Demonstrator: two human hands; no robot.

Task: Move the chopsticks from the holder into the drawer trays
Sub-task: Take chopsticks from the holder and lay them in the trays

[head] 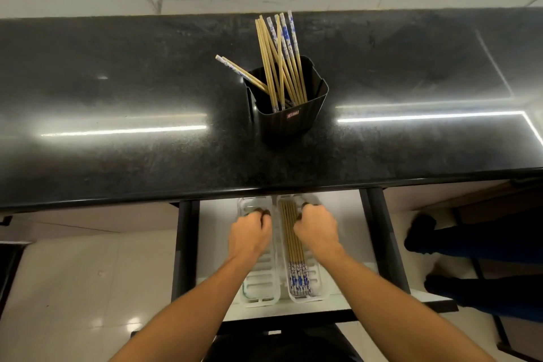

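A black holder [289, 114] stands on the dark counter with several bamboo chopsticks [282, 62] leaning in it, their blue-and-white ends up. Below the counter edge an open drawer holds two white slotted trays. The right tray [318, 288] has several chopsticks [293, 247] lying lengthwise. The left tray [260, 285] shows none. My left hand [249, 233] hovers over the left tray with its fingers curled under and nothing visible in them. My right hand [317, 229] is over the right tray beside the laid chopsticks, fingers curled too, nothing seen in its grip.
The black counter [117, 114] overhangs the far ends of the trays. The white drawer floor [217, 223] lies between dark side rails. At the right, another person's dark shoes and trousers [420, 235] stand on the tiled floor.
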